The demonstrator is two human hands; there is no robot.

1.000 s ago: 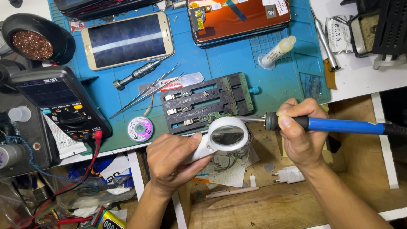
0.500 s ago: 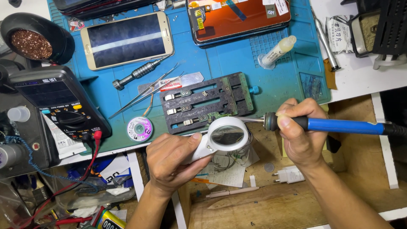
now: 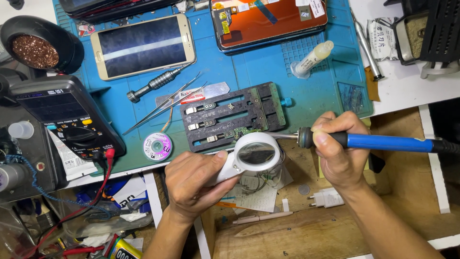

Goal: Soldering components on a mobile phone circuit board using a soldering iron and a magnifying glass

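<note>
Two phones lay at 12 o'clock: a white phone (image 3: pixel 143 46) and an orange-backed phone (image 3: pixel 268 19). One screwdriver (image 3: pixel 155 85), one multimeter (image 3: pixel 64 120) and one solder-wick spool (image 3: pixel 157 147) lay at 9 o'clock.

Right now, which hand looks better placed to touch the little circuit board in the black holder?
Probably the right hand: it holds the blue soldering iron, whose tip points toward the small board in the black holder. The left hand is busy holding the white magnifier over it.

An electronics repair workshop is shown: a blue work mat (image 3: pixel 230 72) is spread over the surface, opened phones (image 3: pixel 142 45) and a multimeter (image 3: pixel 67 120) are laid out, and a circuit-board holder (image 3: pixel 235 115), tweezers (image 3: pixel 163 103) and solder wick (image 3: pixel 157 147) are kept close.
</note>
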